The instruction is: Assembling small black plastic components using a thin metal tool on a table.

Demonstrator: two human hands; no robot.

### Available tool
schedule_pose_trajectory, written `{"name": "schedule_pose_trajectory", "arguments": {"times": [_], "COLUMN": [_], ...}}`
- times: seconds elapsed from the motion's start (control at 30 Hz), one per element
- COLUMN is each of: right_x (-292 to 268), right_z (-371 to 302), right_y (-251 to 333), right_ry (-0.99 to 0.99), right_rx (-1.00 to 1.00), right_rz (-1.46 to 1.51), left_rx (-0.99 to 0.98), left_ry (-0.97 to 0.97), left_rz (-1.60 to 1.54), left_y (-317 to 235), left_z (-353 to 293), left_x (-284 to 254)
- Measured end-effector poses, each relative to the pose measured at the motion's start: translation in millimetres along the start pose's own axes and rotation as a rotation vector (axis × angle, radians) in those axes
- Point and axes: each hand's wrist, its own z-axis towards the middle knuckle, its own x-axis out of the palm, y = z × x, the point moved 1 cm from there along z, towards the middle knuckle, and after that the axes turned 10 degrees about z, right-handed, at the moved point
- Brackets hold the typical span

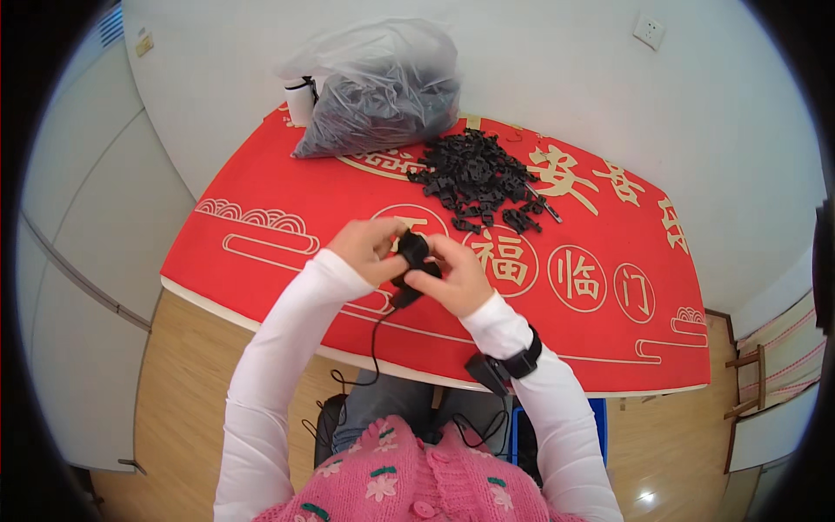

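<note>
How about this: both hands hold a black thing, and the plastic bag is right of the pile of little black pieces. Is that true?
Not quite: the head view shows the plastic bag left of the pile of little black pieces. The left hand and right hand do hold a black thing.

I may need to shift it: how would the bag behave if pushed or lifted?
The bag would likely sag and flop: its thin plastic is creased and slack on top. It may feel heavy, since dark contents fill its lower part. Pushed left, it might tip the white container beside it.
</note>
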Motion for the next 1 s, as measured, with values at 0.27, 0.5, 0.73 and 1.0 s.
{"name": "schedule_pose_trajectory", "arguments": {"times": [0.27, 0.5, 0.73, 1.0], "right_x": [8.7, 5.2, 28.5, 36.0], "right_z": [-27.9, -49.2, -110.4, -136.8], "right_y": [45.0, 31.7, 43.4, 39.0], "right_ry": [-0.180, -0.029, 0.060, 0.399], "right_rx": [-0.253, -0.492, -0.365, -0.445], "right_rz": [-0.640, -0.620, -0.603, -0.906], "left_rx": [-0.001, 0.381, 0.593, 0.809], "left_ry": [-0.085, -0.105, -0.053, 0.057], "left_rz": [-0.257, 0.118, 0.237, 0.169], "left_y": [-18.8, -38.1, -49.5, -29.7], "left_z": [-24.4, -47.1, -98.2, -129.7], "left_x": [14.1, 32.3, 46.4, 54.6]}}
